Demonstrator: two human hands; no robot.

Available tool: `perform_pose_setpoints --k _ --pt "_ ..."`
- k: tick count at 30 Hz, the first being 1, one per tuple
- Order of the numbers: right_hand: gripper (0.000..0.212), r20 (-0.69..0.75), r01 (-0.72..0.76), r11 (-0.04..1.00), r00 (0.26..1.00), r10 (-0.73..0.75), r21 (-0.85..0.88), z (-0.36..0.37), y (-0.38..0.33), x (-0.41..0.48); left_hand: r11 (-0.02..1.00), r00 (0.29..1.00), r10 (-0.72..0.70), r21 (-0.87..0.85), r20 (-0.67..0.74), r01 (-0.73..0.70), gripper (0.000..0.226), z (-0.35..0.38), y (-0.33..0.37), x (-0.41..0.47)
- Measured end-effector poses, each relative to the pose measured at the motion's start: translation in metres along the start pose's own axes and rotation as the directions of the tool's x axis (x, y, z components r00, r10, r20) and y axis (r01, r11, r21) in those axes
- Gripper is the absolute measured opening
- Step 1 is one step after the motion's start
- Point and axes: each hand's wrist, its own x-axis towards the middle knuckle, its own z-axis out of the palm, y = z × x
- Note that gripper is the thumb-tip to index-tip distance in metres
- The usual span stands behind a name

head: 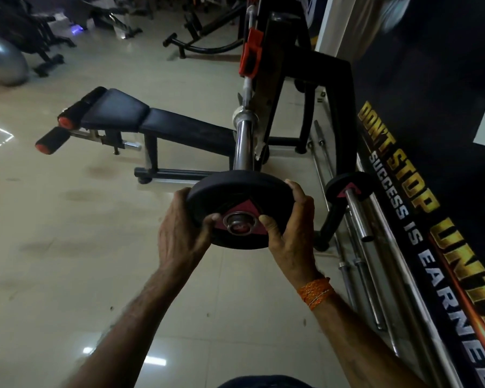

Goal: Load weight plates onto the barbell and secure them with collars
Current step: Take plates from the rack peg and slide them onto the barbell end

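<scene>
Both forearms reaching forward and up from the bottom of the view, bare, converging toward the middle. Left hand curled, thumb on the near face, fingers wrapped over the far edge of what it clasps. Right hand mirrored on the opposite side, thumb pressed inward near the centre, fingertips hooked over the top rim. Right wrist wound with an orange thread band (several turns, frayed). Left wrist bare. Palms facing each other, well apart.
</scene>
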Motion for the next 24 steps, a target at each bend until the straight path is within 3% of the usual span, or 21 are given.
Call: perform_pose_setpoints --k 5,10,24 --pt "0.076 -0.030 0.009 0.994 0.999 -0.012 -0.109 0.024 0.015 0.041 0.989 0.996 0.081 0.127 -0.048 -0.075 0.080 0.020 0.010 0.048" --pt "0.094 0.054 0.019 0.979 0.998 -0.008 -0.204 0.047 0.041 0.107 0.964 0.983 0.182 0.201 -0.032 -0.172 0.077 0.040 0.000 0.115" --pt "0.090 0.078 0.003 0.918 0.997 0.031 -0.397 0.109 0.109 0.237 0.977 0.988 0.152 0.152 -0.005 -0.149 0.059 0.101 -0.028 0.254"
